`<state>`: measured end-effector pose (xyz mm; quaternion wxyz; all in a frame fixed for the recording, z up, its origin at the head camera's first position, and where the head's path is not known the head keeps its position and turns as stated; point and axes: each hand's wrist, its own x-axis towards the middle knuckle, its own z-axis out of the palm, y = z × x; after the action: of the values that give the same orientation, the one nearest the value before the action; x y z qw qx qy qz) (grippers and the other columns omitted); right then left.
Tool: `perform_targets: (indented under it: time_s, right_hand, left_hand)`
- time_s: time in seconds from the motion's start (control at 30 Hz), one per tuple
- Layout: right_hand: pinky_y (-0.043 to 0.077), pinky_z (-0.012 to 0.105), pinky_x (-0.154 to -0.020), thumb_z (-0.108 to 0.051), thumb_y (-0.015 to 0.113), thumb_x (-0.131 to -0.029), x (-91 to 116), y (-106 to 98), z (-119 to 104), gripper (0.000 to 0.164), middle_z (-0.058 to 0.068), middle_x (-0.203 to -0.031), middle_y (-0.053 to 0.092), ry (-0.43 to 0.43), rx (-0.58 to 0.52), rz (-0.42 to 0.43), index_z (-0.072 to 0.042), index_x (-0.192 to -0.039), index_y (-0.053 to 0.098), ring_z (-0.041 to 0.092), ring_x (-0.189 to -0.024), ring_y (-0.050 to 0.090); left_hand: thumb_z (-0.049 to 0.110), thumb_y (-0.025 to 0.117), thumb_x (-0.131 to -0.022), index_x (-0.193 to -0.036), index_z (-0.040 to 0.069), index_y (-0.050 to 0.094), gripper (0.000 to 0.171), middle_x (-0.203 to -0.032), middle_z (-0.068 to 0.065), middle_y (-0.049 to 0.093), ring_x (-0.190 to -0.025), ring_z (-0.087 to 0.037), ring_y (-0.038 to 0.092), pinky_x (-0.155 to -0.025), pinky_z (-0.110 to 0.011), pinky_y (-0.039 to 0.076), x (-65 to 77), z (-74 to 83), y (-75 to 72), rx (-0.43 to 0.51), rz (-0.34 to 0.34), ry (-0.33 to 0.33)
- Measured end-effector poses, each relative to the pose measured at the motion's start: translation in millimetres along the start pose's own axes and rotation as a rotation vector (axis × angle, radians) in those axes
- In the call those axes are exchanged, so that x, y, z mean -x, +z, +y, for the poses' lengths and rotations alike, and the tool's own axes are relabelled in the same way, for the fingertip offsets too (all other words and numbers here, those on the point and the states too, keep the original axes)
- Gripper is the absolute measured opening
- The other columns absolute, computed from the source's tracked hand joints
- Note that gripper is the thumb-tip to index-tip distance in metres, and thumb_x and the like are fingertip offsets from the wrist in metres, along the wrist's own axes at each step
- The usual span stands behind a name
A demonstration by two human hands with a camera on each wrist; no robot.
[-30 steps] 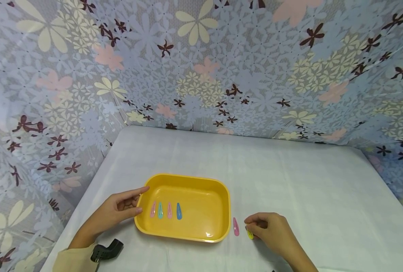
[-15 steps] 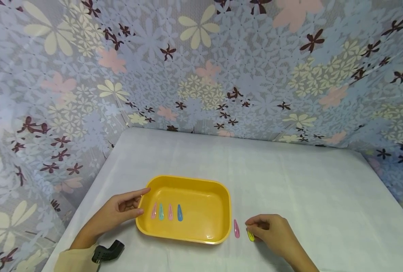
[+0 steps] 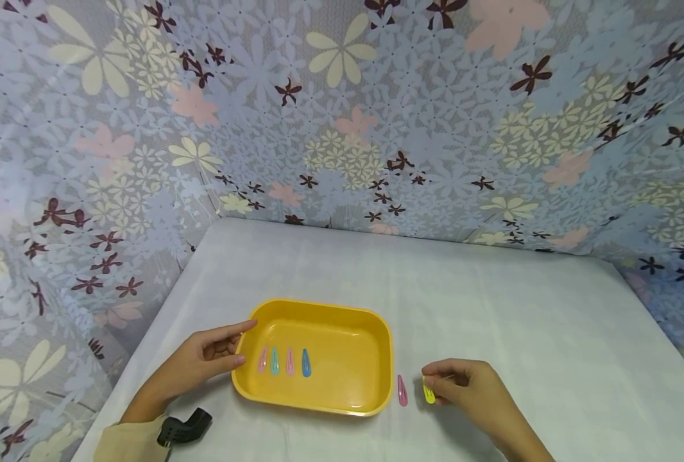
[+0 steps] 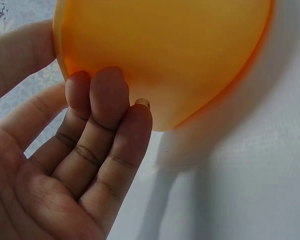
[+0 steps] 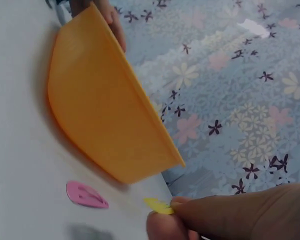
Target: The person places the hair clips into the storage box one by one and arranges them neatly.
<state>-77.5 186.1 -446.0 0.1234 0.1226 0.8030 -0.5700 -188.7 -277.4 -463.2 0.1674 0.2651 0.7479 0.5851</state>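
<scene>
Between the thumb and fingers of my right hand [image 3: 463, 388] is a yellow snap hair clip [image 3: 428, 390], pinched just above the white cloth. Its wide end hangs down in the head view. A pink hair clip [image 3: 402, 390] lies on the cloth between this hand and the yellow tray [image 3: 342, 405]. My left hand [image 3: 206, 353] holds the tray's left side, with thumb and index finger at the rim and the other fingertips [image 4: 107, 92] bent against the outer wall. Inside the tray, several clips stand in a row: pink [image 3: 263, 359], teal [image 3: 275, 361], pink [image 3: 290, 361] and blue [image 3: 306, 363].
A white cloth [image 3: 492, 301] covers the table. Flower-patterned fabric [image 3: 342, 128] hangs behind it and at the sides. A black device [image 3: 185, 428] sits by the left wrist, near the beige sleeve [image 3: 131, 441].
My right hand has lifted the yellow clip slightly off the cloth and turned it more into view. The left hand keeps its place on the tray; the head view has shifted a little.
</scene>
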Motion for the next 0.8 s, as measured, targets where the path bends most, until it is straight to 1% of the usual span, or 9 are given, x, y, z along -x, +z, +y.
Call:
perform_targets:
  time_s: [0.17,0.23,0.43,0.63,0.7,0.8]
  right_hand:
    - [0.059,0.033,-0.079,-0.021,0.080,-0.090,1.6,-3.2,-2.2,0.038,0.014,-0.105,0.072,-0.021,-0.108,-0.018,0.004,-0.117,0.073,0.026,-0.087,0.071]
    - [0.059,0.034,-0.080,-0.021,0.080,-0.090,2.4,-3.7,-4.6,0.040,0.015,-0.105,0.072,-0.026,-0.141,-0.011,0.005,-0.119,0.071,0.026,-0.087,0.071]
    - [0.059,0.035,-0.081,-0.022,0.081,-0.090,1.7,-0.7,-16.5,0.044,0.016,-0.105,0.071,-0.061,-0.183,0.013,0.008,-0.121,0.069,0.027,-0.085,0.071]
    - [0.060,0.036,-0.079,-0.019,0.082,-0.088,-3.4,9.4,-30.4,0.041,0.016,-0.102,0.071,-0.090,-0.209,0.010,0.007,-0.118,0.071,0.027,-0.083,0.070]
    - [0.060,0.036,-0.079,-0.018,0.082,-0.088,-5.9,13.4,-35.4,0.039,0.016,-0.103,0.071,-0.096,-0.227,0.027,0.007,-0.117,0.072,0.027,-0.084,0.070]
    - [0.060,0.036,-0.080,-0.015,0.082,-0.088,-9.2,19.4,-42.8,0.034,0.016,-0.105,0.070,-0.098,-0.273,0.080,0.004,-0.115,0.073,0.026,-0.087,0.070]
  left_hand:
    - [0.002,0.068,-0.097,-0.148,0.001,0.053,0.053,-0.096,-0.017,0.054,-0.077,-0.013,0.053,-0.061,-0.026,0.046,-0.5,1.0,0.0,0.011,-0.001,-0.012]
    - [0.003,0.068,-0.097,-0.148,0.001,0.052,0.053,-0.096,-0.017,0.054,-0.078,-0.013,0.054,-0.061,-0.026,0.046,-0.3,1.5,0.0,0.016,-0.001,-0.020]
    - [0.002,0.069,-0.097,-0.148,-0.001,0.051,0.054,-0.097,-0.018,0.055,-0.079,-0.011,0.055,-0.061,-0.025,0.047,0.8,2.6,-0.2,0.031,0.002,-0.036]
    - [0.000,0.068,-0.097,-0.148,-0.002,0.051,0.054,-0.096,-0.017,0.055,-0.078,-0.010,0.054,-0.060,-0.026,0.047,1.5,1.2,0.5,0.039,-0.005,-0.013]
    - [0.000,0.068,-0.097,-0.148,-0.003,0.051,0.054,-0.096,-0.017,0.055,-0.078,-0.010,0.054,-0.060,-0.026,0.047,1.2,1.3,0.8,0.034,-0.004,-0.002]
    - [-0.001,0.067,-0.097,-0.147,-0.004,0.051,0.053,-0.096,-0.016,0.055,-0.078,-0.010,0.054,-0.060,-0.026,0.047,0.6,2.0,1.2,0.033,-0.005,0.001]
